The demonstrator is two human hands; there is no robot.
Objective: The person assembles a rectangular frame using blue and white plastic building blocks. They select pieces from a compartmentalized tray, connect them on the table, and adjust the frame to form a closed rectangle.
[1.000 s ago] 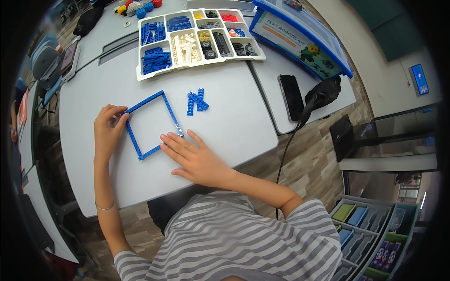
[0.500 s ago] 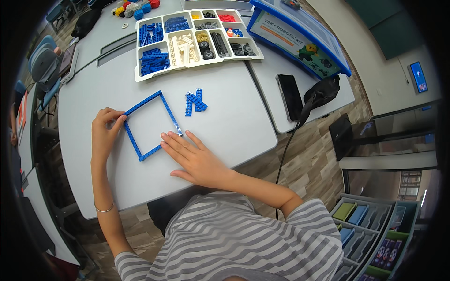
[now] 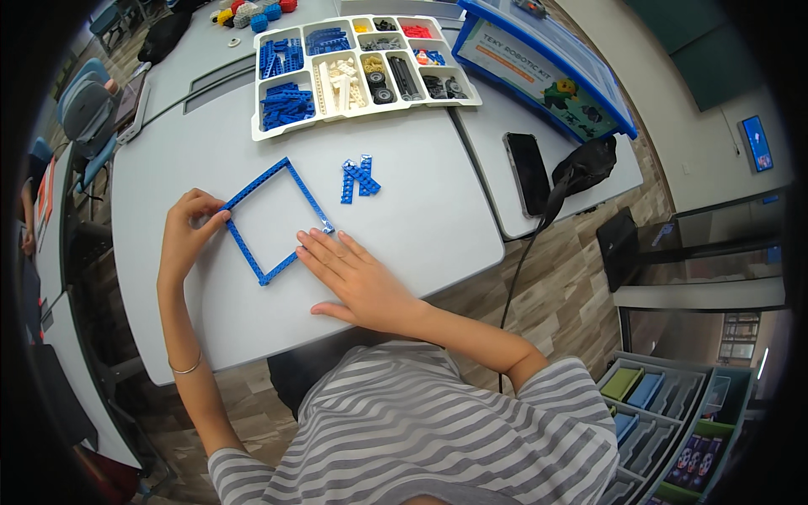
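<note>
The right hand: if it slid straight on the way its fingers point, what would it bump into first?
Most likely the blue frame: the right hand is at its near side, though contact is hard to tell. Beyond the opening, its far side lies near the left hand.

label (image 3: 532,77): readable printed lettering | on: blue plastic box (image 3: 562,61) | wall screen (image 3: 756,143): too small to read

Head view only: fisheye on wearer's head, above the surface's near edge, looking steeply down and forward across the surface (image 3: 429,210). Fairly near: left hand (image 3: 185,231) and right hand (image 3: 358,286) over it, striped shirt (image 3: 438,421) below, floor (image 3: 564,295) right of it.
</note>
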